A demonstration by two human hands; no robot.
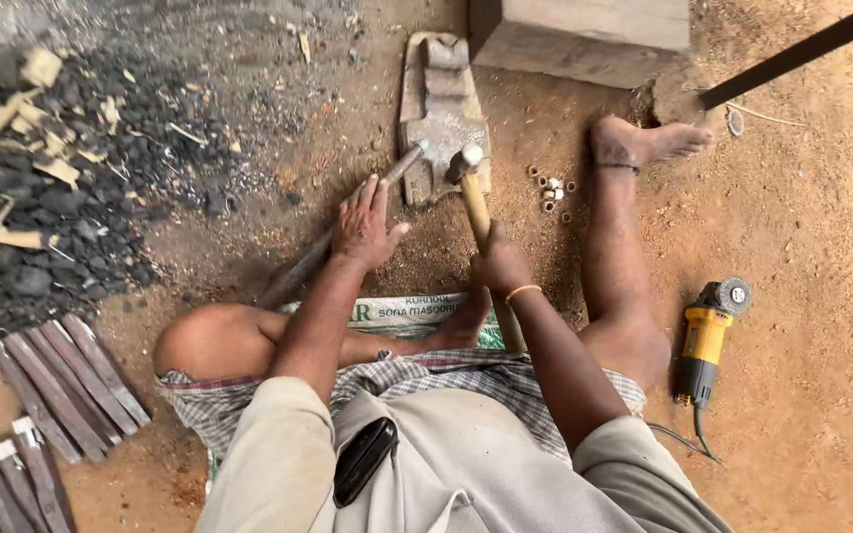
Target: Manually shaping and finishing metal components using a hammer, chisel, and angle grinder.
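**A:** Head view: person sits on the dirt floor [821, 326] with a sack [417, 314] underneath. Left hand [365, 225] has its grip wrapped around a long metal rod [348, 229], whose far tip rests on the flat iron block [443, 116] sunk in the ground. Right hand [502, 265] has its grip closed tight round the wooden handle of a hammer [466, 168], the head sitting just above the block, right beside the rod's tip.

**B:** What could go wrong?

**A:** I'd guess a glancing hit. The rod's tip sits near the block's edge, so a blow off-centre could kick it sideways, jarring the left hand. The bare right foot [644, 143] is near the block too, so a slipped hammer or a flying chip could catch it.

**B:** Anything in the way?

**A:** A few small metal rings [551, 190] lie between block and foot, maybe nuts, too small to tell. A yellow angle grinder [708, 336] lies by the right leg, cord trailing. Charcoal pile [41, 197] on the left, rusty flat bars [66, 380] stacked near the left knee. A wooden block [584, 35] sits past the iron one. Nothing blocks the swing itself.
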